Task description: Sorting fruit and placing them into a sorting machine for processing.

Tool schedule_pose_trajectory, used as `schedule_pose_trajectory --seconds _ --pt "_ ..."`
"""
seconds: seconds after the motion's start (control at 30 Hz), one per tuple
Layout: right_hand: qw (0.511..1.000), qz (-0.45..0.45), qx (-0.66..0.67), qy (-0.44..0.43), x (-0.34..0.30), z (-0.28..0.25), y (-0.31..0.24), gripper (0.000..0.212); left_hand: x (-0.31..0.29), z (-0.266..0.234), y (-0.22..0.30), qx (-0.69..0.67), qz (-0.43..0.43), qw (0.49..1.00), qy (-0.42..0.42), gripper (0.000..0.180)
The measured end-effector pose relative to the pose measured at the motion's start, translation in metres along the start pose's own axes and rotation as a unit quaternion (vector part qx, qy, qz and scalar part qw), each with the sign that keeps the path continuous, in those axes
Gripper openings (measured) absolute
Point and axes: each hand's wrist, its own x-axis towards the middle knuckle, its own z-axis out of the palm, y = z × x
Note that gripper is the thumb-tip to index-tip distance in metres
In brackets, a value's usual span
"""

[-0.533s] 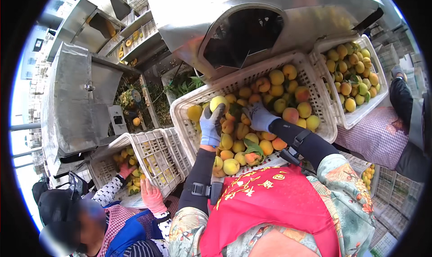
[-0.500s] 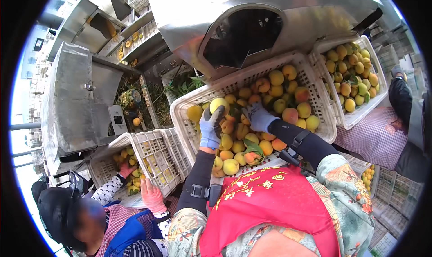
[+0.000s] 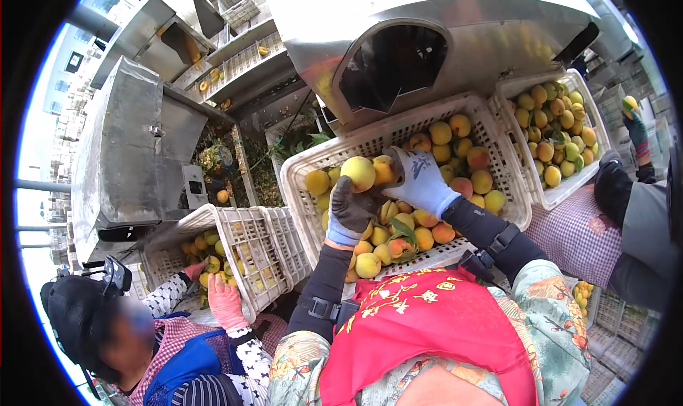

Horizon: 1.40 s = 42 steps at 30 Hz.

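Observation:
In my left hand [image 3: 348,212], raised over the crate with the fingers curled up, sits a yellow peach [image 3: 358,173]. My right hand [image 3: 421,185], in a pale blue glove with dark fingertips, grips a second, more orange peach [image 3: 384,169]. The two peaches are close together, and I cannot tell whether they touch. Below both hands lies a white slatted crate [image 3: 370,139] of yellow and reddish peaches, some hidden by my hands. A peach with a green leaf [image 3: 403,230] rests near its front side.
Another crate of peaches [image 3: 551,132] stands to the right, near a person's gloved hand [image 3: 637,132] holding a peach. At left, a co-worker in pink gloves [image 3: 226,303] works at a tilted crate [image 3: 242,249]. A metal machine [image 3: 469,43] with a dark opening stands behind my crate.
My right hand has come up out of the pile with a peach and moved beside the left. My left hand still holds its peach, now turned upward. At right a gloved hand with a peach has appeared.

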Motion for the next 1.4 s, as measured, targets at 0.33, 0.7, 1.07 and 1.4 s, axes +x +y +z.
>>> schedule_pose_trajectory --seconds 0.33,0.7,1.07,1.4 --pt "0.954 -0.039 -0.063 0.292 0.031 -0.037 -0.023 0.082 0.029 0.064 0.031 -0.119 0.070 0.990 0.000 0.056" --pt "0.922 -0.033 -0.189 0.335 0.119 -0.033 0.001 0.079 0.026 0.066 0.007 0.086 0.124 0.986 0.075 0.053" --pt "0.985 -0.094 0.011 0.142 0.024 -0.014 -0.035 0.085 0.037 0.072 0.035 0.135 0.014 0.987 0.086 0.041" --pt "0.932 -0.061 -0.086 0.347 0.058 -0.024 -0.020 0.078 0.007 0.021 -0.010 0.500 0.083 0.859 0.066 0.052"
